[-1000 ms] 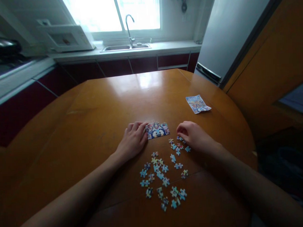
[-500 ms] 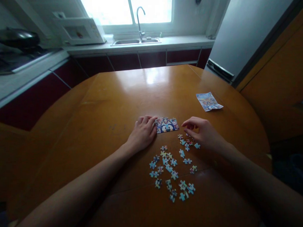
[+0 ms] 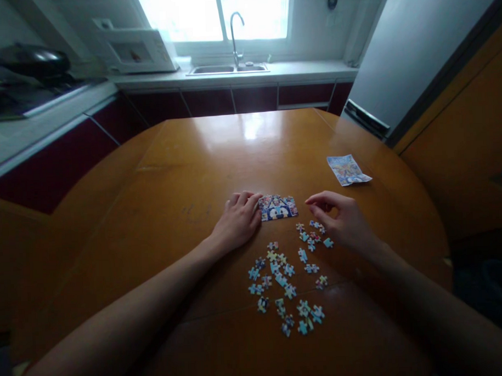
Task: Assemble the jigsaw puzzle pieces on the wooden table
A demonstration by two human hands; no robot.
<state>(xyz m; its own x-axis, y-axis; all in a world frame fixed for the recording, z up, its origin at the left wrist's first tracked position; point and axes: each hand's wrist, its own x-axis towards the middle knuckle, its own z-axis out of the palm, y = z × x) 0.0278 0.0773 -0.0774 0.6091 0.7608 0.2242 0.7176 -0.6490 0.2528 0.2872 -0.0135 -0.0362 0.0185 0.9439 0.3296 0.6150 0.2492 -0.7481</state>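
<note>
A small joined block of puzzle pieces (image 3: 277,207) lies near the middle of the round wooden table (image 3: 180,174). My left hand (image 3: 237,220) rests flat on the table, fingertips against the block's left edge, fingers stretched out. My right hand (image 3: 340,218) hovers just right of the block with fingers curled in a pinch; what is in them is too small to make out. Several loose puzzle pieces (image 3: 285,280) lie scattered in front of the block, and a small cluster (image 3: 312,235) sits under my right hand.
A printed picture card (image 3: 348,170) lies at the table's right side. Behind the table a counter runs with a sink and tap (image 3: 233,51), a white appliance (image 3: 137,49) and a dark pan (image 3: 36,61) at left. A grey fridge (image 3: 398,51) stands at right.
My right hand has lifted off the small cluster of pieces and moved up toward the block's right edge, fingers pinched. My left hand stays against the block. The camera turned slightly.
</note>
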